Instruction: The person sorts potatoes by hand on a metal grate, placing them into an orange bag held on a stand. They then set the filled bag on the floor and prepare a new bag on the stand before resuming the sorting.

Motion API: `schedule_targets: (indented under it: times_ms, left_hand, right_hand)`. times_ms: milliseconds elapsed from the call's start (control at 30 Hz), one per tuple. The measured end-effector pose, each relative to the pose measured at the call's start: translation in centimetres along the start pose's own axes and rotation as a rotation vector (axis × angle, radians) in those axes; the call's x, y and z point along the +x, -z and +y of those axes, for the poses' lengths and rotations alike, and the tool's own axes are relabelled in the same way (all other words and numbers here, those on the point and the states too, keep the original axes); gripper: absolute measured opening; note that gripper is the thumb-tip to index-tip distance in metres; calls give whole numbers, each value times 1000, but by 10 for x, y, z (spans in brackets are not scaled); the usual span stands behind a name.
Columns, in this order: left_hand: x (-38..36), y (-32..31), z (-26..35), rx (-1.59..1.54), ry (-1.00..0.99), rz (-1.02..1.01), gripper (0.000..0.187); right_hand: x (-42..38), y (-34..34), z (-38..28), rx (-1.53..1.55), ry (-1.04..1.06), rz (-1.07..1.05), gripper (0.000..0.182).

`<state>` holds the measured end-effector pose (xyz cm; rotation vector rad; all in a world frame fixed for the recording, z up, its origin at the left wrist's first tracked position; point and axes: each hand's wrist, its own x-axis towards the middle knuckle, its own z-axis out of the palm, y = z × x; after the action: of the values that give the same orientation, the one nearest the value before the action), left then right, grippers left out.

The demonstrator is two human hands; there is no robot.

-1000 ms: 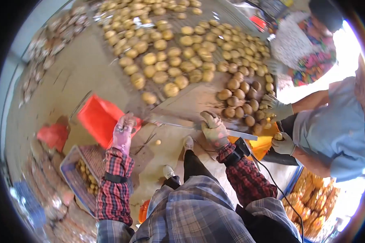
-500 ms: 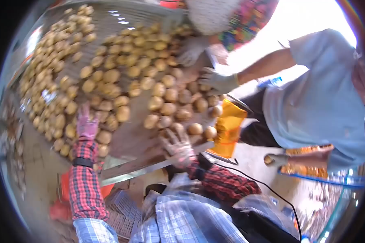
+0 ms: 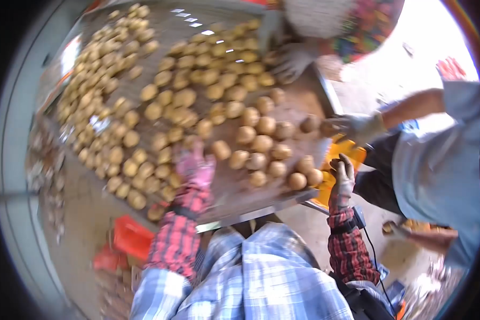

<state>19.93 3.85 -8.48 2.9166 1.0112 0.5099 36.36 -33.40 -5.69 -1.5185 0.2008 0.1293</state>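
Many round yellow-brown potatoes point(image 3: 197, 101) cover a metal sorting table point(image 3: 240, 210). My left hand point(image 3: 194, 166), in a pink glove, lies on the table among the potatoes near its front edge, fingers spread, holding nothing. My right hand point(image 3: 343, 175), in a light work glove, is raised just off the table's right front corner. It is beside the last potatoes point(image 3: 306, 177) and over a yellow bag point(image 3: 352, 154). Blur hides whether this hand holds anything.
A person in a light blue shirt point(image 3: 437, 165) stands at the right; one gloved hand point(image 3: 357, 127) is at the table's right edge, the other point(image 3: 397, 229) low with a potato. Another person's gloved hands point(image 3: 290, 56) work at the far side. Orange crates point(image 3: 129, 239) lie on the floor at lower left.
The view has swung from the floor and crates up onto the table. My left hand moved right onto the table's middle front. My right hand left the table edge for its right corner.
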Motion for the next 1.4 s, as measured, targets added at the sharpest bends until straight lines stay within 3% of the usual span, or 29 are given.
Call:
schedule_targets:
  times_ms: [67,100,133,167,200,267,300,367,533,600,633,667,700,733,767,800,833,933,1000,1067,1100,1133,1167,1200,1233,1267,1300,1333,1400]
  left_hand:
    - [-2,23,31,-37,15,-229,68]
    - [0,35,49,6,51,-387,70]
    - [-1,38,54,-7,-7,-487,70]
    - [6,55,61,-6,-53,-594,70]
    - [-8,28,56,-23,-183,-447,65]
    - [-21,25,47,-71,-390,-539,59]
    - [-21,31,34,-67,-367,-530,59]
    - [-14,59,-5,-257,-495,-393,56]
    - [6,82,-143,-106,-27,-145,59]
    - [19,83,-208,32,73,50,63]
    - [27,84,-233,130,218,-1,66]
    - [34,85,-254,226,365,-51,69]
    - [38,84,-263,230,482,-129,76]
    - [42,75,-261,163,486,-157,74]
    - [36,58,-244,413,389,-3,69]
    - [35,60,-214,99,390,-119,68]
    - [34,63,-185,-215,434,-231,66]
    - [25,68,-125,-39,-113,-519,67]
    - [45,63,-152,-163,-51,-403,67]
    - [78,60,-209,-390,40,-186,67]
    - [94,58,-239,-499,85,-76,68]
    - [116,76,-258,-419,290,-65,71]
    - [139,96,-277,-348,495,-66,73]
    - [154,84,-322,12,540,-51,80]
    - [182,97,-330,-156,733,-179,86]
    - [194,99,-317,0,642,-401,84]
    - [199,106,-292,78,589,-445,79]
    - [203,92,-280,131,515,-436,71]
    - [207,40,-266,217,347,-349,57]
  right_hand:
    - [-15,-54,36,-581,427,-171,40]
    - [-41,-96,-5,-846,504,-305,57]
    - [-43,-123,3,-968,742,-385,69]
    - [-44,-151,5,-961,748,-476,70]
    - [-42,-170,2,-1036,725,-578,68]
    - [-23,-199,21,-1004,849,-571,68]
    - [-7,-217,25,-1083,897,-556,68]
    - [32,-257,21,-918,995,-442,67]
    - [89,-368,-2,-1391,999,-334,71]
    - [79,-406,3,-1517,952,-327,72]
    - [62,-420,8,-1576,944,-344,73]
    - [36,-426,9,-1607,964,-379,74]
    - [10,-422,5,-1644,991,-571,72]
    - [23,-412,42,-1323,1065,-655,70]
    - [5,-403,48,-1339,1101,-556,69]
    - [12,-386,64,-1231,1319,-602,70]
    - [6,-373,64,-1232,1310,-711,70]
    - [8,-360,80,-1171,1488,-638,67]
    - [-8,-372,43,-974,1706,-590,66]
    - [1,-364,64,-852,1805,-581,67]
    - [25,-338,109,-1272,1850,-502,68]
    - [32,-333,122,-1631,1885,-381,68]
    - [39,-325,133,-1773,1890,-359,67]
    - [41,-323,134,-1824,1881,-343,67]
    - [34,-327,123,-1791,1856,-365,67]
    - [29,-335,112,-1705,1820,-398,67]
    - [19,-346,95,-1617,1786,-431,67]
    - [-2,-363,58,-1354,1773,-568,69]
    - [-4,-361,71,-1099,1734,-708,72]
